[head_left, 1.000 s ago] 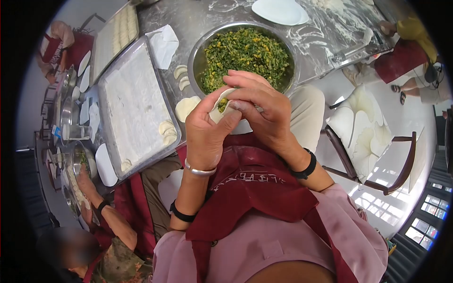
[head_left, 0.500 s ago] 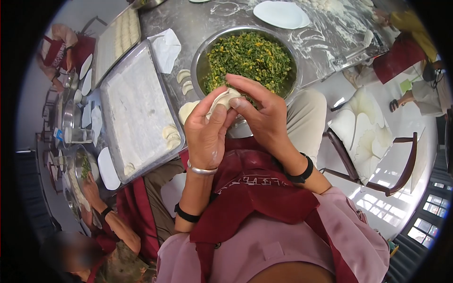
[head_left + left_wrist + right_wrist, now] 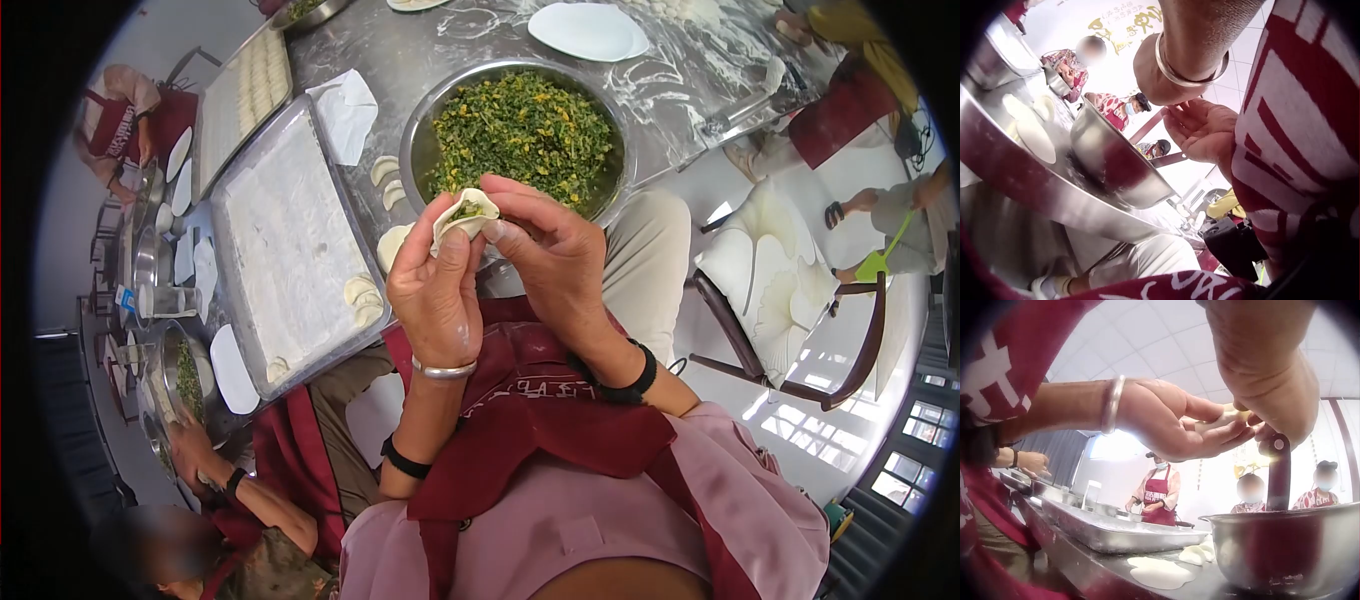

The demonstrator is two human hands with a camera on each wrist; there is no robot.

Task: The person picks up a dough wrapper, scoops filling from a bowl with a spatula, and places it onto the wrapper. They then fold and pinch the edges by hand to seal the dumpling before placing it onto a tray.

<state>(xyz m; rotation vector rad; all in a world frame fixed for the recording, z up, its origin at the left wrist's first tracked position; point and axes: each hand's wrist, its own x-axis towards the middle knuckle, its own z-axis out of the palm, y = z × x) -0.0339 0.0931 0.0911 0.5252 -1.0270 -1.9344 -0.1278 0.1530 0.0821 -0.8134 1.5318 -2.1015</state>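
A folded dough wrapper (image 3: pixel 463 222) with green filling showing in its opening is held between both hands, just in front of the steel bowl (image 3: pixel 412 150) of chopped green and yellow filling (image 3: pixel 525 135). The left hand (image 3: pixel 435 295) pinches its left side with thumb and fingers. On its right edge, the right hand (image 3: pixel 560 255) pinches with thumb and forefinger. In the right wrist view the pale dough (image 3: pixel 1225 417) lies between the left hand (image 3: pixel 1166 419) and the right hand (image 3: pixel 1272 381). The left wrist view does not show the dough clearly.
A floured tray (image 3: pixel 290 235) at the left holds a few dumplings (image 3: pixel 363 298). Two dumplings (image 3: pixel 385 170) and a flat wrapper (image 3: pixel 392 247) lie between tray and bowl. White plates (image 3: pixel 588 32) stand beyond the bowl. Other people are around the tables; a chair (image 3: pixel 765 280) is at the right.
The wrapper's opening, turned out of sight half a second ago, faces up again with filling showing. Both hands have shifted slightly and still hold it. At the right, a green object has come into view.
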